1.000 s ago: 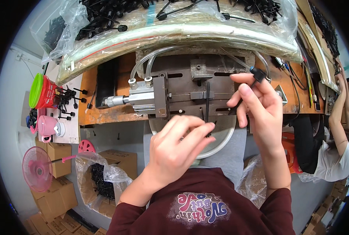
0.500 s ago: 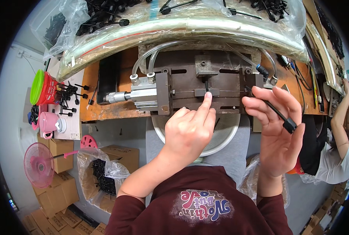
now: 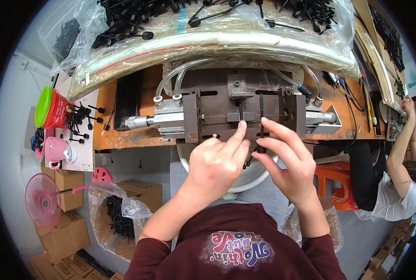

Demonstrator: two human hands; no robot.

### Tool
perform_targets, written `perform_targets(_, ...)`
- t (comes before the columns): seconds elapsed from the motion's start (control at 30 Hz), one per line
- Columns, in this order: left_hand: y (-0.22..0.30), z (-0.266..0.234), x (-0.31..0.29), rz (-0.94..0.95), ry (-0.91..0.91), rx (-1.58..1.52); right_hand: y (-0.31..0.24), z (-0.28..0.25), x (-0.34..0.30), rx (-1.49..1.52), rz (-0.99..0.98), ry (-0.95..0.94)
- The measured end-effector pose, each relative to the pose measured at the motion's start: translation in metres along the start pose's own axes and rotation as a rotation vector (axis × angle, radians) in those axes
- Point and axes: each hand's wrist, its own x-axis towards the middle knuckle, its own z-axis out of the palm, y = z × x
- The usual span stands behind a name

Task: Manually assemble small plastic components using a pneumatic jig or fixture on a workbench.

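Note:
My left hand reaches over the clamping fixture, a dark metal plate with a silver pneumatic cylinder at each side. Its index finger is stretched out, the tip at the near end of a black rod lying across a small grey block. The other fingers are loosely bent and hold nothing visible. Just right of that block, my right hand pinches another black rod with a thicker knob end. This rod points away from me, its knob end partly hidden by the fingers.
A white basket sits on my lap under the bench edge. Many black knobbed rods lie on the plastic-covered shelf behind. At left are a red tub, a pink cup and a pink fan. A co-worker's arm shows at right.
My right hand has moved left to the fixture and turned its black rod to point away from me. The left index finger stays at the grey block. The view has shifted slightly.

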Motion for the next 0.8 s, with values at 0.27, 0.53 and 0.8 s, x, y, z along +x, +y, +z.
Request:
perform_targets(0.27, 0.002, -0.025, -0.043, -0.003, -0.293, -0.304, 0.0, 0.027, -0.009, -0.243, -0.084, -0.11)
perform_targets(0.53, 0.01, -0.021, -0.045, -0.001, -0.249, -0.375, -0.004, 0.034, 0.001, -0.334, -0.032, -0.173)
perform_targets(0.8, 0.011, -0.023, -0.033, 0.09, -0.157, -0.43, -0.006, 0.024, 0.007, -0.315, -0.033, -0.217)
